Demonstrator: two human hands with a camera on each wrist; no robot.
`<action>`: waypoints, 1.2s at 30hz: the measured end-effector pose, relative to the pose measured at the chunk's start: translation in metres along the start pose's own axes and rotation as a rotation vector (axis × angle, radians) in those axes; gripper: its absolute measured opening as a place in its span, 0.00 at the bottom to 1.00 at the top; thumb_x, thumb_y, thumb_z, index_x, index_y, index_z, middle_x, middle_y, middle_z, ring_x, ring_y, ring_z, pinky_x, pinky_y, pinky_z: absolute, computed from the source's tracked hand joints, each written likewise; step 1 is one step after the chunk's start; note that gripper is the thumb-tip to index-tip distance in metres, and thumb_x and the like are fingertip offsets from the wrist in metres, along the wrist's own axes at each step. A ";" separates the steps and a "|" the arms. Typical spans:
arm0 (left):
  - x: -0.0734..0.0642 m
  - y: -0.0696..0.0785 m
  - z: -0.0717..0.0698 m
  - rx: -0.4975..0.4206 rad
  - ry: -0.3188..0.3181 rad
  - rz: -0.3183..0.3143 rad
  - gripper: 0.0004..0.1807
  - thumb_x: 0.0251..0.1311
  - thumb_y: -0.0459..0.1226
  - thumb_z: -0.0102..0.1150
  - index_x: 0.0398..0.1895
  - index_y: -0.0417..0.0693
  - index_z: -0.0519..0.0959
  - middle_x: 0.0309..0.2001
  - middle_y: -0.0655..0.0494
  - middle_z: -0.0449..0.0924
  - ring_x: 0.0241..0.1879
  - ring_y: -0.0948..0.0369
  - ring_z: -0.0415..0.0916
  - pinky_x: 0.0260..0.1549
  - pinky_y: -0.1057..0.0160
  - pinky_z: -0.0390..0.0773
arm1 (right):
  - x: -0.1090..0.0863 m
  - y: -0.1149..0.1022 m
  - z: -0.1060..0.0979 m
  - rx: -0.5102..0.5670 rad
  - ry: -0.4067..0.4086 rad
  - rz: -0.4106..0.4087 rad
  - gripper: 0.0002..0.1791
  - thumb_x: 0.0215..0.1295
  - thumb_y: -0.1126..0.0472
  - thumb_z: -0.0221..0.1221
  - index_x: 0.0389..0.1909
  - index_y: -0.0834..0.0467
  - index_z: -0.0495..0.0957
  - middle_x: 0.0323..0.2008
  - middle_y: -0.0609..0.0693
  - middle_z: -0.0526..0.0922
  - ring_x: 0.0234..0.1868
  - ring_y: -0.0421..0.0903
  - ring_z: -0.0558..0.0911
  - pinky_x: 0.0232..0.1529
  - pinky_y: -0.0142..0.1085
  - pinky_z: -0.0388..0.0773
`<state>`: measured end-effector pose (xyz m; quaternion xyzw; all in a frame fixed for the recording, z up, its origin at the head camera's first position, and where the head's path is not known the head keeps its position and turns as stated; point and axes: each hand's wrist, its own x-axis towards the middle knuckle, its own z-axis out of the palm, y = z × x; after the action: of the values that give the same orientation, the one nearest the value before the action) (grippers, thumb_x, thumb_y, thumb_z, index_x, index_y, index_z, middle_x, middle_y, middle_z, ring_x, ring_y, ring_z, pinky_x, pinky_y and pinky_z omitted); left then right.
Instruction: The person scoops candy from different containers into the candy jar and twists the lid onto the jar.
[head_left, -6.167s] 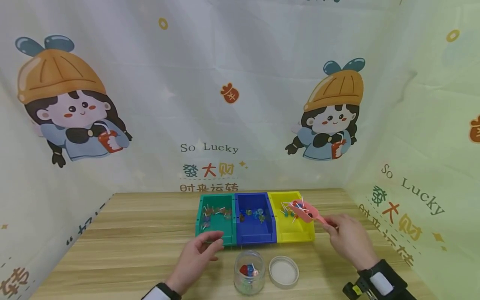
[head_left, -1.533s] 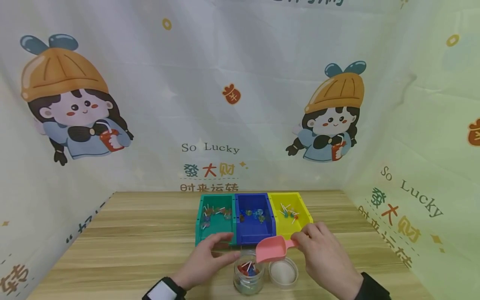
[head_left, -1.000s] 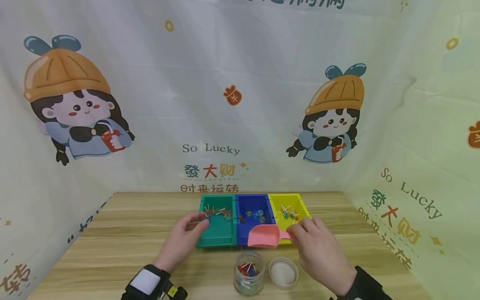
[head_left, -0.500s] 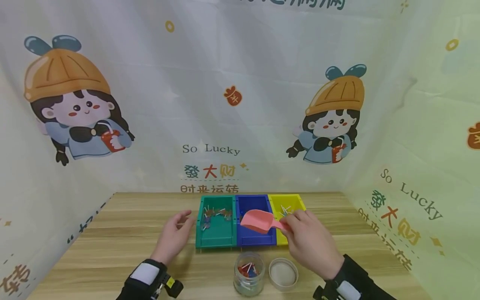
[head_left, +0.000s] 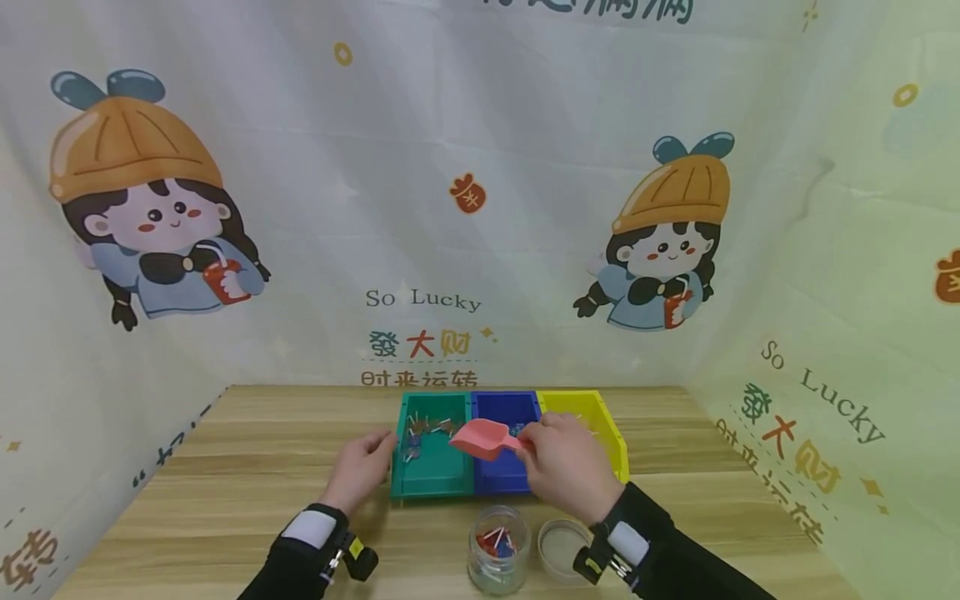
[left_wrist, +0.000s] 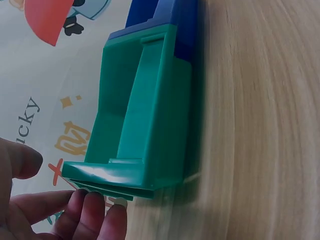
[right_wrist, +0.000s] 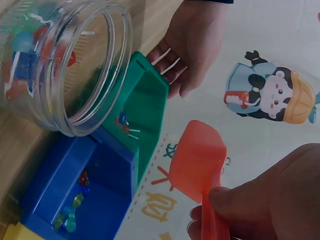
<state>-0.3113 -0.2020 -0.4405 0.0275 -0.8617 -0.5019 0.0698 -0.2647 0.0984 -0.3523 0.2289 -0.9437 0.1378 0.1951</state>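
Observation:
My right hand [head_left: 573, 462] grips the handle of a pink scoop [head_left: 482, 439], its thumb pressed along the handle in the right wrist view. No pieces show on the scoop, which hangs over the border of the green bin [head_left: 442, 477] and the blue bin [head_left: 506, 481]. Against the green bin's outer left wall rest the fingertips of my left hand [head_left: 360, 471]; the left wrist view shows its thumb [left_wrist: 25, 161] held apart. Inside the green bin lie small coloured pieces on white sticks [head_left: 412, 446], resembling tiny lollipops. Beadlike coloured pieces [right_wrist: 75, 202] sit in the blue bin.
A yellow bin [head_left: 615, 433] joins the row at right, partly behind my right hand. In front stands an uncapped clear jar [head_left: 498, 577] with several red and blue stick pieces. Its round lid [head_left: 558, 546] lies beside it, under my right wrist. Printed cloth [head_left: 525, 208] hangs behind.
Earlier the loaded scoop was over the yellow bin, then tilted at the jar, which now holds more pieces. The bare scoop has since moved left, and my left hand from the jar to the green bin.

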 end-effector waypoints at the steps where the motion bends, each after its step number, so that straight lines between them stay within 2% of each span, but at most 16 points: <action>1: 0.001 -0.001 0.001 0.001 -0.002 -0.007 0.30 0.86 0.47 0.47 0.74 0.31 0.76 0.70 0.31 0.80 0.61 0.42 0.83 0.60 0.41 0.86 | 0.002 -0.001 0.003 0.003 -0.013 0.000 0.06 0.69 0.60 0.74 0.40 0.59 0.91 0.29 0.48 0.81 0.34 0.46 0.73 0.39 0.38 0.76; 5: 0.004 -0.004 0.003 0.002 -0.002 -0.022 0.29 0.86 0.47 0.49 0.73 0.31 0.77 0.70 0.31 0.80 0.66 0.39 0.81 0.62 0.40 0.85 | 0.013 -0.006 0.012 0.017 -0.059 -0.014 0.06 0.69 0.60 0.73 0.39 0.60 0.91 0.29 0.49 0.81 0.33 0.46 0.72 0.38 0.38 0.75; 9: 0.006 -0.006 0.005 -0.009 0.005 -0.024 0.28 0.84 0.45 0.51 0.71 0.31 0.79 0.69 0.31 0.81 0.65 0.40 0.81 0.59 0.42 0.86 | 0.023 -0.010 0.019 0.034 -0.126 -0.017 0.07 0.70 0.59 0.72 0.38 0.60 0.91 0.29 0.49 0.81 0.33 0.46 0.73 0.38 0.38 0.76; 13: 0.008 -0.007 0.006 -0.011 0.011 -0.025 0.27 0.84 0.45 0.52 0.70 0.32 0.80 0.68 0.32 0.82 0.66 0.40 0.81 0.63 0.40 0.84 | 0.034 -0.017 0.023 0.065 -0.196 0.007 0.09 0.72 0.58 0.69 0.38 0.60 0.91 0.30 0.50 0.82 0.33 0.46 0.75 0.39 0.40 0.80; 16: 0.010 -0.007 0.008 -0.010 0.020 -0.023 0.25 0.83 0.44 0.53 0.68 0.32 0.82 0.66 0.33 0.84 0.63 0.42 0.83 0.62 0.41 0.85 | 0.042 -0.022 0.029 0.078 -0.216 0.017 0.10 0.71 0.60 0.68 0.29 0.58 0.89 0.26 0.49 0.80 0.29 0.46 0.75 0.32 0.37 0.76; 20: 0.010 -0.007 0.010 -0.014 0.031 -0.025 0.24 0.83 0.43 0.54 0.64 0.32 0.84 0.61 0.35 0.87 0.55 0.48 0.85 0.54 0.48 0.87 | 0.053 -0.029 0.038 0.056 -0.240 0.035 0.19 0.66 0.62 0.66 0.15 0.54 0.77 0.18 0.45 0.69 0.21 0.44 0.68 0.23 0.34 0.62; 23: 0.010 -0.008 0.010 -0.004 0.042 -0.021 0.23 0.82 0.43 0.54 0.62 0.33 0.86 0.57 0.37 0.89 0.50 0.51 0.85 0.49 0.53 0.86 | 0.060 -0.035 0.042 0.036 -0.278 0.060 0.23 0.67 0.62 0.66 0.13 0.53 0.70 0.17 0.44 0.64 0.19 0.44 0.65 0.23 0.34 0.57; 28: 0.010 -0.009 0.009 0.046 0.062 -0.004 0.21 0.81 0.43 0.56 0.55 0.35 0.90 0.46 0.44 0.91 0.45 0.53 0.81 0.45 0.58 0.80 | 0.073 -0.044 0.050 0.017 -0.332 0.116 0.19 0.66 0.59 0.68 0.17 0.54 0.74 0.18 0.46 0.70 0.20 0.44 0.68 0.23 0.35 0.61; 31: 0.009 -0.009 0.008 0.054 0.060 -0.007 0.20 0.81 0.44 0.56 0.51 0.36 0.91 0.40 0.47 0.88 0.42 0.54 0.78 0.42 0.60 0.76 | 0.085 -0.041 0.070 -0.012 -0.358 0.126 0.16 0.66 0.55 0.71 0.21 0.55 0.81 0.22 0.48 0.78 0.23 0.47 0.74 0.25 0.37 0.68; 34: 0.009 -0.010 0.008 0.035 0.054 -0.011 0.20 0.81 0.44 0.56 0.48 0.36 0.91 0.36 0.49 0.86 0.39 0.55 0.77 0.38 0.62 0.74 | 0.103 -0.021 0.116 -0.050 -0.361 0.092 0.15 0.67 0.48 0.71 0.25 0.53 0.86 0.26 0.48 0.83 0.25 0.48 0.77 0.25 0.40 0.73; 36: 0.009 -0.010 0.008 0.019 0.053 -0.008 0.20 0.81 0.43 0.56 0.45 0.36 0.91 0.34 0.51 0.85 0.36 0.57 0.76 0.36 0.63 0.73 | 0.113 -0.014 0.137 -0.071 -0.380 0.094 0.17 0.69 0.44 0.71 0.26 0.52 0.87 0.27 0.48 0.85 0.27 0.49 0.79 0.27 0.43 0.78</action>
<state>-0.3217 -0.2011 -0.4524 0.0449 -0.8642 -0.4930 0.0902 -0.3924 -0.0046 -0.4222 0.1994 -0.9775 0.0678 0.0146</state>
